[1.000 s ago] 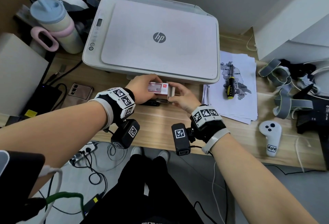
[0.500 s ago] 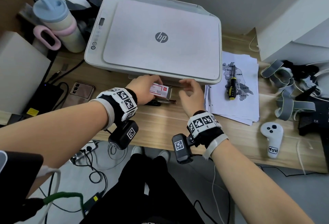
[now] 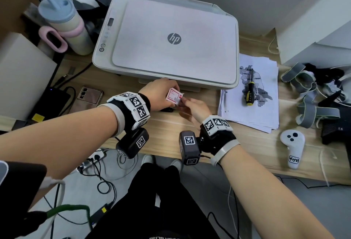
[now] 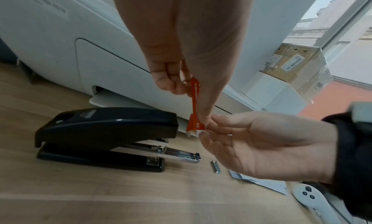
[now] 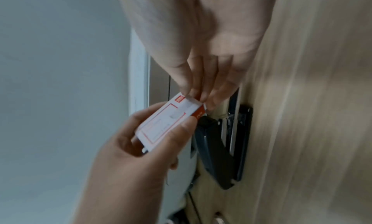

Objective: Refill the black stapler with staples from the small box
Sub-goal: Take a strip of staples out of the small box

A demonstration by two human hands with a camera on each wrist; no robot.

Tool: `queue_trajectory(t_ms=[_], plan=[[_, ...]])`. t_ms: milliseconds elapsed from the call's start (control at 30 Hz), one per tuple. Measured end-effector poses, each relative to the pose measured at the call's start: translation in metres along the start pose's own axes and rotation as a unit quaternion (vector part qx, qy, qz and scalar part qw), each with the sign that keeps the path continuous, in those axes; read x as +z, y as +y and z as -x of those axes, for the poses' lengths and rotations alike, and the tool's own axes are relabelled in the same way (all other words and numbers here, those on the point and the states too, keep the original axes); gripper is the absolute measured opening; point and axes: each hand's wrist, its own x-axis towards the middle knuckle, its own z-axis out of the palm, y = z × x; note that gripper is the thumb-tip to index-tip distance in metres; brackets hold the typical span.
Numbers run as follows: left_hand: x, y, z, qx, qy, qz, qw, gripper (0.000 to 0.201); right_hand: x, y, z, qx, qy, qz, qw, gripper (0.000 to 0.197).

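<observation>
- Fingers of our L hand (image 3: 158, 94) curl round the box (image 3: 173, 96); R hand (image 3: 193, 108) fingertips (image 5: 202, 93) pinch its end flap.
- Stapler (image 4: 104, 135) w/ tray out lies on desk (image 3: 247, 143) by printer (image 3: 171, 39); staples (image 4: 215, 166) beside.

Staple box (image 3: 174, 96) held above desk (image 3: 247, 143) centre, just in front of printer (image 3: 171, 41). L hand (image 3: 158, 94) at box's 9 o'clock, R hand (image 3: 195, 106) at its 4. Stapler (image 4: 104, 135) on desk beneath box, its tray (image 4: 181, 154) sticking out twd 3 o'clock; loose staple strip (image 4: 215, 166) just past tray end. Paper stack (image 3: 250, 94) at 3 o'clock w/ screwdriver (image 3: 250, 91) on it. Controller (image 3: 292, 147) at 4. Phone (image 3: 90, 96) at 9, tumbler (image 3: 64, 23) at 10.
</observation>
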Motion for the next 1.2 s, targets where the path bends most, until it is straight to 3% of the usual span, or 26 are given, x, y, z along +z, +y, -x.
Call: queue_trajectory(t_ms=[100,367,467,667,800,1033,1200], plan=[[0.0,0.002,-0.001,0.009,0.002,-0.01,1.0,0.038,0.0,0.005,-0.003,0.028,0.001,-0.062,0.998,0.014],[0.0,-0.004,0.002,-0.012,0.01,0.095,0.995,0.037,-0.006,0.008,-0.004,0.011,-0.002,-0.044,0.999,0.004],[0.001,-0.006,0.002,-0.023,0.021,0.149,0.988,0.039,-0.007,0.005,-0.002,0.007,0.002,-0.046,0.999,0.019],[0.002,-0.012,0.0,-0.026,0.004,0.172,0.985,0.038,-0.002,0.002,-0.003,-0.055,0.039,0.052,0.996,0.028],[0.005,-0.016,-0.002,-0.034,-0.002,0.171,0.985,0.042,-0.002,0.001,-0.004,-0.069,0.053,0.095,0.992,0.009],[0.013,-0.019,-0.007,-0.025,-0.013,0.221,0.975,0.055,-0.009,-0.006,-0.004,-0.043,0.054,0.014,0.997,0.018],[0.015,-0.023,-0.007,-0.035,-0.015,0.263,0.964,0.048,-0.015,-0.012,0.001,-0.041,0.068,-0.026,0.997,0.023]])
